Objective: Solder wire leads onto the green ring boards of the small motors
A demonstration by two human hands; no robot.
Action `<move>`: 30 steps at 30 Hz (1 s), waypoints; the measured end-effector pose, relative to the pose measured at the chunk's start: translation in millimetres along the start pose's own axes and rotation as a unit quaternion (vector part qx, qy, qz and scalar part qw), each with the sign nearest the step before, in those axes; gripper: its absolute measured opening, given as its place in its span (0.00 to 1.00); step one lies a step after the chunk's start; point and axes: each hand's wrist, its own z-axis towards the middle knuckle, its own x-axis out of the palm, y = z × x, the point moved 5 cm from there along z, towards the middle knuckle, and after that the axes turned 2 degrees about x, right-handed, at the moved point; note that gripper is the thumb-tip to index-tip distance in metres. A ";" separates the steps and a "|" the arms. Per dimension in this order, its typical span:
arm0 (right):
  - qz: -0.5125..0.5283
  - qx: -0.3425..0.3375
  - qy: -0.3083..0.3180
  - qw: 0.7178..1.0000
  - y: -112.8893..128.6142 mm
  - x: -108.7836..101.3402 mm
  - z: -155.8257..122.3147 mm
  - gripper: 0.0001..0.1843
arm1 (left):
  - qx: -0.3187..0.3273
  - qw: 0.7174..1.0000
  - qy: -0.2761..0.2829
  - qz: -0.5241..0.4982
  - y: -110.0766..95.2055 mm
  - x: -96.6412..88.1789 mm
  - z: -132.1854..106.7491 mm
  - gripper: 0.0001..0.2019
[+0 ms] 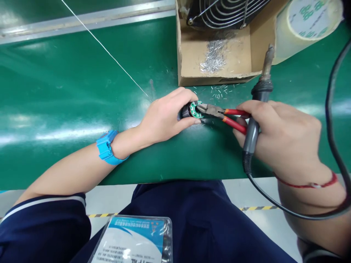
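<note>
My left hand is closed round a small black cylindrical part, thumb and forefinger on its sides. A round green circuit board sits on the end of that part and faces right. In my right hand are red-handled cutting pliers, their jaws at the board. A soldering iron is also held in the right hand, across the fingers, with its tip pointing up and away from the board. Whether the jaws are closed on a lead is too small to tell.
An open cardboard box behind my hands holds a black fan and a heap of cut metal leads. More clippings lie before it. A tape roll stands right; thin solder wire crosses left. The iron's cable loops right.
</note>
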 end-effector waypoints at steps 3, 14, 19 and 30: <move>0.010 0.030 -0.012 0.999 -4.2 2.6 0.0 0.17 | -0.001 1.000 0.008 -0.003 -0.8 0.9 0.2 0.15; 0.000 0.173 0.115 0.978 -35.5 27.7 -2.9 0.26 | -0.028 0.999 0.019 -0.016 3.6 2.8 0.0 0.15; 0.044 0.015 0.077 0.996 -14.2 10.5 -5.9 0.24 | -0.032 0.999 0.023 -0.011 3.6 2.4 0.8 0.15; -0.005 -0.048 0.068 0.997 -1.9 -11.8 7.0 0.14 | -0.007 0.999 0.031 0.018 0.7 3.2 -1.5 0.18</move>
